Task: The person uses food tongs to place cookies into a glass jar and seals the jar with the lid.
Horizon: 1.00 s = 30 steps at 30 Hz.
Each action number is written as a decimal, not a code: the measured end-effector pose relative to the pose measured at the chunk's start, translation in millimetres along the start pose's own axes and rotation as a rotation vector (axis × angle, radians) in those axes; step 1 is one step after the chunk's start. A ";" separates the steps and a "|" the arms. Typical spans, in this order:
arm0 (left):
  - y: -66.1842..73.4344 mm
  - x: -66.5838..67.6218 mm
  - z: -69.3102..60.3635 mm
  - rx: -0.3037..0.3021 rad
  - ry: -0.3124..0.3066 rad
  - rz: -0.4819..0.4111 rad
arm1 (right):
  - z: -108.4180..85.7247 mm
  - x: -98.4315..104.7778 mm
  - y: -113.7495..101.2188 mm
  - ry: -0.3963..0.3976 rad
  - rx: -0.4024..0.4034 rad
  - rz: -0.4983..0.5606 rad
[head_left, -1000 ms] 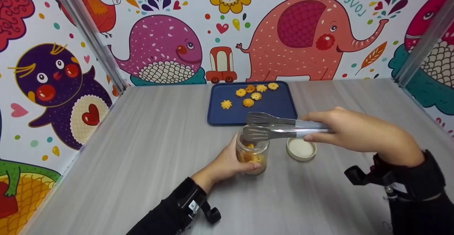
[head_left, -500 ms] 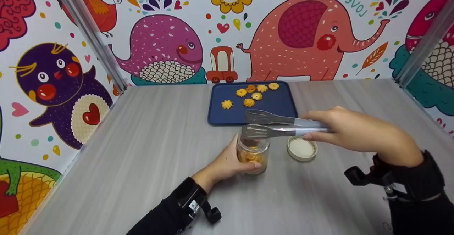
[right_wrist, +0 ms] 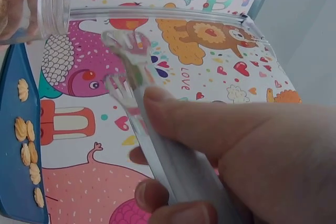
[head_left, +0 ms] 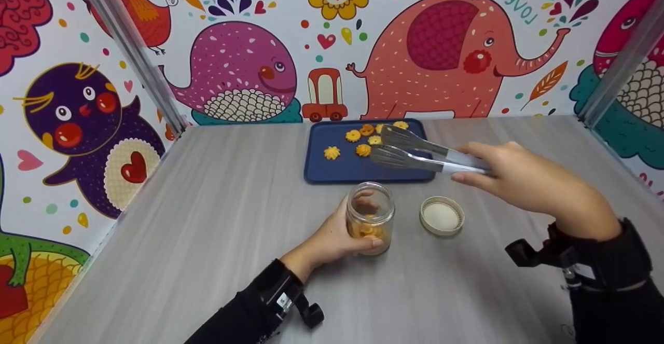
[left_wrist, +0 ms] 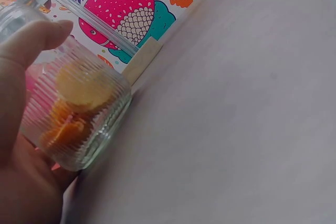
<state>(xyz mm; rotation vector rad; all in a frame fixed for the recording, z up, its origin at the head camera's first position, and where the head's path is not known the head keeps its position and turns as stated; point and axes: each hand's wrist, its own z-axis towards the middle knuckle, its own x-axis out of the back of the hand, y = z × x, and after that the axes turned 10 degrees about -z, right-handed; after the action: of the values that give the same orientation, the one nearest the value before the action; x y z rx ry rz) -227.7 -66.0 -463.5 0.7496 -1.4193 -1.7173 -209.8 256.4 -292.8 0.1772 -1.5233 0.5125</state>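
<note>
Jar (head_left: 383, 217) — ribbed glass, lidless, cookies (head_left: 368, 228) inside — sits nearest on my feed, on or just over the table (head_left: 233, 219); L hand (head_left: 334, 235) curls round its body, thumb in front. Prob. stiff, smooth, breakable: I'd grip the ribs, below the rim. Beside it, the lid (head_left: 441, 217), hollow side up. Further out, R hand (head_left: 524, 175) pinches the slotted metal tongs (head_left: 430, 164) by the handles, thumb vs. fingers; tips spread, nothing between. Prob. light & springy. They overlap the blue tray (head_left: 321, 170) in head cam — can't tell height. On it, 7 piped butter cookies (head_left: 331, 152), prob. light, crumbly; I'd squeeze each gently by its sides. Behind: cartoon wall (head_left: 441, 64).
</note>
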 end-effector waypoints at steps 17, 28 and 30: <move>-0.5 0.5 -0.3 0.024 0.007 0.008 | 15.4 -14.1 30.4 -0.054 -0.145 -0.043; 0.2 0.3 -0.3 0.032 0.011 0.011 | 33.1 -39.0 37.9 -0.107 -0.168 -0.048; 0.2 0.8 -0.7 0.026 0.014 0.013 | 38.2 -45.1 35.1 -0.125 -0.176 -0.045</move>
<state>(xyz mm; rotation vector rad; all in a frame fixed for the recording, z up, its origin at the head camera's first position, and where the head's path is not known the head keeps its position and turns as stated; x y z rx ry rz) -227.5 -67.0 -463.5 0.7638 -1.4360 -1.6835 -257.7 261.9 -341.7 0.1081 -1.6738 0.3344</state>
